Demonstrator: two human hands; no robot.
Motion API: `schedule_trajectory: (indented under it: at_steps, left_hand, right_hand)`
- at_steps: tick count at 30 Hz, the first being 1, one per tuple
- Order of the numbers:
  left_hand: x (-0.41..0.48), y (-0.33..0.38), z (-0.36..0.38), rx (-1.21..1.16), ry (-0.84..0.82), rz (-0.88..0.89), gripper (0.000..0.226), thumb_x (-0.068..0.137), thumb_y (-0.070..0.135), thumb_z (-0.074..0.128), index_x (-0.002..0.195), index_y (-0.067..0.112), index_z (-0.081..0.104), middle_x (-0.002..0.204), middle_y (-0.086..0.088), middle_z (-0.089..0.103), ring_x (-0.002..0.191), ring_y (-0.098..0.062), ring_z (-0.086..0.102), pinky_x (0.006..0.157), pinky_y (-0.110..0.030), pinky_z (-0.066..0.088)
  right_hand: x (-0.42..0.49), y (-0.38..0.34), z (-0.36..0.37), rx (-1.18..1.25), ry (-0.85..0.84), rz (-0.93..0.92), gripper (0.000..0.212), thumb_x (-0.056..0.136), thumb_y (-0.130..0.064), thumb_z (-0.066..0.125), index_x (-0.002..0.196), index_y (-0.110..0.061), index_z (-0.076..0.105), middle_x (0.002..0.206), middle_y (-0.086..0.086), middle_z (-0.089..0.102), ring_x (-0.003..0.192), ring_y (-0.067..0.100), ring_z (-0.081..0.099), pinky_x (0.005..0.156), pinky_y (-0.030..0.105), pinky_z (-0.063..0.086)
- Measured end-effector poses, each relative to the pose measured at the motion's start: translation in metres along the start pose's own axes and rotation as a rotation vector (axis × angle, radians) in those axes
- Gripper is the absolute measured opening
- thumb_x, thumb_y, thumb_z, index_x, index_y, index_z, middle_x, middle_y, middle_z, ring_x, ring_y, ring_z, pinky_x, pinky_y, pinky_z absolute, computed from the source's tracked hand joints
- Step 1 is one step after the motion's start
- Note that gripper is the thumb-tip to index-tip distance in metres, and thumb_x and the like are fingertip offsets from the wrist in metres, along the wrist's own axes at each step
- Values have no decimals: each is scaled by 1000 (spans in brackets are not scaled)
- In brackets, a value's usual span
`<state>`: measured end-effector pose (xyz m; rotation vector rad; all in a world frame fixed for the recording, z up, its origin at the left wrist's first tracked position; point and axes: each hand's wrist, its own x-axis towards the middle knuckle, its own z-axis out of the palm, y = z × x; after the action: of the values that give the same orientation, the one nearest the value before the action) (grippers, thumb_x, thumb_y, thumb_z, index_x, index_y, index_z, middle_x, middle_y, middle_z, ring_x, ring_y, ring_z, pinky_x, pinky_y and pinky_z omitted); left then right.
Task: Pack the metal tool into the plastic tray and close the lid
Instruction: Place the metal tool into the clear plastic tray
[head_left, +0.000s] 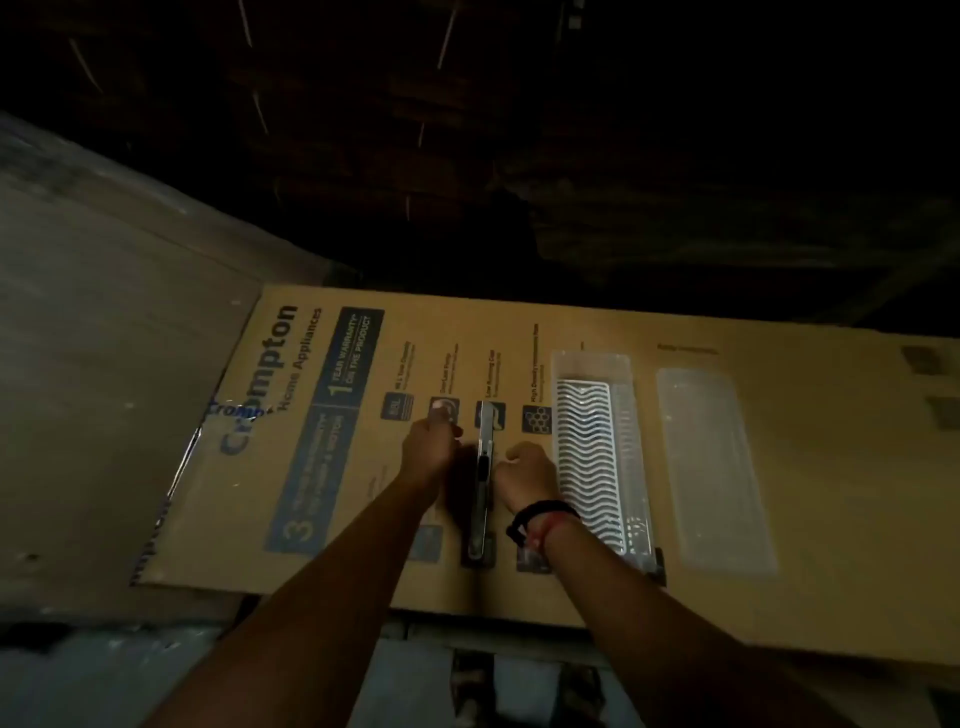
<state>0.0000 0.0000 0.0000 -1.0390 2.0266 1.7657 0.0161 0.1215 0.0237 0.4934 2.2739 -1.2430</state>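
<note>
Both hands are lying loosely curled, gripping nothing: left hand (431, 447) at 9 o'clock of the metal tool (483, 480), right hand (527, 473) at 3 o'clock.

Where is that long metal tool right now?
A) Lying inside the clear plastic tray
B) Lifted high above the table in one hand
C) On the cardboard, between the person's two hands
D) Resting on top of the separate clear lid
C: the metal tool lies lengthwise on the cardboard between the left hand and right hand, with the plastic tray and lid off to its right.
</note>
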Motion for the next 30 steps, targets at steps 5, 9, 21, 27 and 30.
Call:
schedule_trajectory:
  at_steps: [5,9,21,27,30]
  left_hand:
    - [19,-28,1,-34,-32,-89,59,90,53,34,78,9,70,96,-24,72,90,-39,68,94,-54,52]
    - [35,-44,6,-20,-9,-97,55,77,51,41,86,7,73,95,-21,72,90,-38,68,92,-52,53]
    - [30,-38,10,207,-56,-25,25,59,14,76,49,11,54,55,-12,50,56,-18,46,55,-32,38]
    - [19,-32,15,12,-100,-43,22,75,19,75,61,3,68,68,-20,61,65,-25,57,63,-38,46]
    - [13,-20,13,-107,-103,-51,17,76,12,76,68,-2,71,64,-16,69,66,-26,63,68,-36,54]
  right_hand:
    - [11,15,16,-119,65,9,36,83,-5,48,57,-19,26,61,-1,28,56,20,32,49,31,24]
    - [26,15,24,-4,124,92,19,83,-11,51,64,-7,51,66,7,48,70,27,51,62,32,40]
    - [42,16,39,34,108,163,26,82,-22,67,72,2,69,70,17,63,68,22,58,63,25,40]
    - [36,17,32,142,106,149,20,85,-21,66,80,-4,74,79,12,69,77,24,61,76,34,54]
    - [28,14,26,252,125,90,18,85,-19,66,85,-2,72,86,13,70,80,24,62,80,34,52]
